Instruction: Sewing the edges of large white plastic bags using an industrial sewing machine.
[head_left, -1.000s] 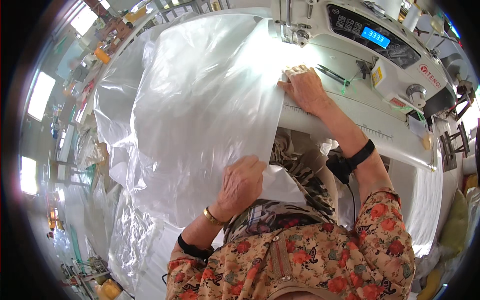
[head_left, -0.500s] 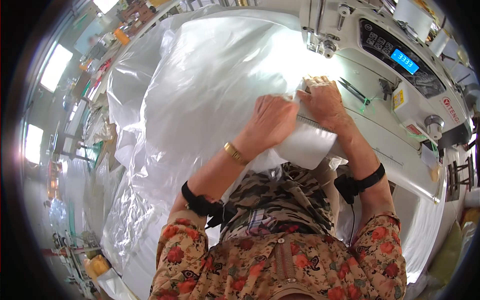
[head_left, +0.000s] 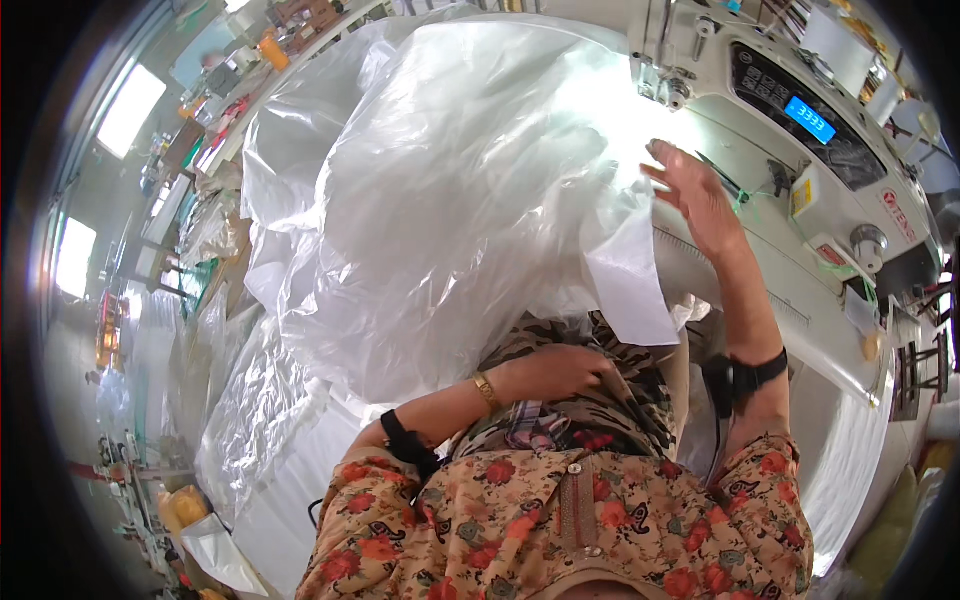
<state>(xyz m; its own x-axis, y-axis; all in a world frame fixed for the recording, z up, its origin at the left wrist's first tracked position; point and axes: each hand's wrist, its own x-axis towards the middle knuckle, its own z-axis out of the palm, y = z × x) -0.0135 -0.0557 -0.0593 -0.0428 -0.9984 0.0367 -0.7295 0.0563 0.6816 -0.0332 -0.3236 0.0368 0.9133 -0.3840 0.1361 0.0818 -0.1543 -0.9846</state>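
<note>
My left hand rests low over the camouflage cloth on my lap. Its fingers are curled, and whatever they hold, if anything, is hidden. Beneath the sewing machine's head, my right hand is open, fingers spread, at the right edge of a large sheet of clear plastic film. A white flap hangs from that film toward my lap. Just right of the right hand, dark thread snips lie on the machine bed, partly covered by the hand.
A control panel with a lit blue display is on the machine's arm. Ruler markings run along the near bed edge. More crumpled film hangs at the left, and a cluttered bench stands far left.
My left hand has come away from the film and down to my lap. My right hand has lifted and spread its fingers, and the white flap now hangs loose.
</note>
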